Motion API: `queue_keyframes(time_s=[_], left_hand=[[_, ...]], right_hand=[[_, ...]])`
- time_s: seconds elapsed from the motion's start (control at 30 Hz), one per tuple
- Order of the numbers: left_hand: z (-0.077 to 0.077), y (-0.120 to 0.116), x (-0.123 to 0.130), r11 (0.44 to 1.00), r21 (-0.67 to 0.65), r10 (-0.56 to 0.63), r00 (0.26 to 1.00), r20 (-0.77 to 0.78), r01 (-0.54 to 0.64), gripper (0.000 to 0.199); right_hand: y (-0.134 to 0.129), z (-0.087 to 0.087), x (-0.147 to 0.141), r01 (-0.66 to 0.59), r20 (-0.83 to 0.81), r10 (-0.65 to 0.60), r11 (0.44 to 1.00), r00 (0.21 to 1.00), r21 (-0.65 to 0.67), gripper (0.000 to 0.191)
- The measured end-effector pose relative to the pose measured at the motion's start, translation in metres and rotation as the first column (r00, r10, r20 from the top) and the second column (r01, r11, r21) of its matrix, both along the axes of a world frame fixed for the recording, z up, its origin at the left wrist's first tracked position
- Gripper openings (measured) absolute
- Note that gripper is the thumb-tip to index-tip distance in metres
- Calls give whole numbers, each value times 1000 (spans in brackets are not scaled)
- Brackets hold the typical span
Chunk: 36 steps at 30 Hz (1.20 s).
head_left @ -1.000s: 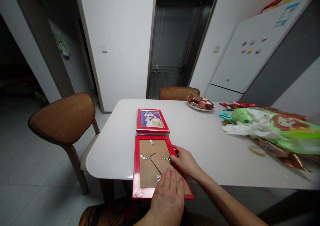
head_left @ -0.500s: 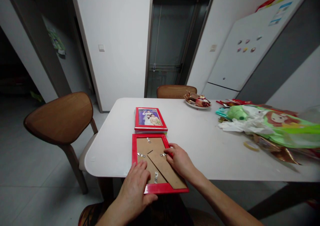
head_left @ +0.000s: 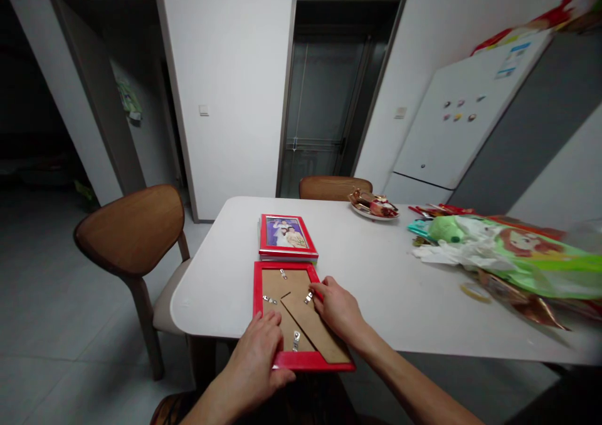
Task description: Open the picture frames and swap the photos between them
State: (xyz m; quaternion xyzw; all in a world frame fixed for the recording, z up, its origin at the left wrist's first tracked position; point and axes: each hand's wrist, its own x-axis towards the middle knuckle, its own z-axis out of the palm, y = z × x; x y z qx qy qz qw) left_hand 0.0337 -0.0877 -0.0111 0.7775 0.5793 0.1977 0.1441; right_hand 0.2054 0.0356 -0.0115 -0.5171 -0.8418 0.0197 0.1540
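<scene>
1. Nearest, the left hand (head_left: 256, 350) is bracing the red frame (head_left: 313, 361) at its 7 o'clock corner, fingers lying together on top, thumb spread apart along the near edge.
2. The frame is lying back-up, its near end overhanging the table (head_left: 376, 262), so a firm left hold is probably mattering most: a slack one would be letting it tip or slide.
3. The right hand (head_left: 337, 309) is working at 3 o'clock, fingers bent against a metal clip (head_left: 308, 298); whether they are pinching or only pressing, I cannot tell.
4. That clip is sitting aslant, so sideways fingertip pressure, kept low, should be sparing the backing board (head_left: 275, 284) and stand flap (head_left: 320, 334).
5. Beyond, at 12 o'clock, a framed photo (head_left: 286, 232) is lying face-up, close enough to be getting bumped.
6. Farther off, a plate (head_left: 374, 217) is standing towards 1 o'clock.
</scene>
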Motion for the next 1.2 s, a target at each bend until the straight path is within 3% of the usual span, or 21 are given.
queue_keyframes(time_s=[0.1, 0.2, 0.27, 0.43, 0.7, 0.9, 1.07, 1.2], left_hand=[[0, -2, -2, 1000, 17, 9, 1000, -4, -9, 36], [0, -2, -2, 999, 37, 28, 1000, -10, -28, 36], [-1, -2, -3, 999, 43, 32, 999, -1, -32, 34], [-3, -1, -3, 998, 45, 32, 999, 43, -34, 33], [-4, -2, -3, 998, 47, 36, 997, 65, -39, 34], [-7, -3, -4, 998, 45, 45, 996, 77, -48, 35], [-5, -4, -5, 998, 38, 39, 995, 88, -42, 31], [-1, -4, -6, 999, 16, 29, 996, 83, -31, 30]], right_hand=[[-5, 3, -13, -131, -107, 135, 990, 985, 43, 26], [-11, 5, -37, -321, -210, 312, 947, 927, -11, 25], [-12, 6, -54, -364, -205, 348, 930, 915, -46, 23], [-8, 4, -77, -300, -123, 291, 952, 949, -60, 22], [0, -1, -74, -250, -179, 237, 967, 955, -51, 23], [24, -6, -67, -57, -99, 55, 998, 994, -13, 28], [33, -10, -72, -95, -109, 90, 995, 990, -38, 26], [24, -1, -64, -141, -139, 134, 989, 981, -42, 28]])
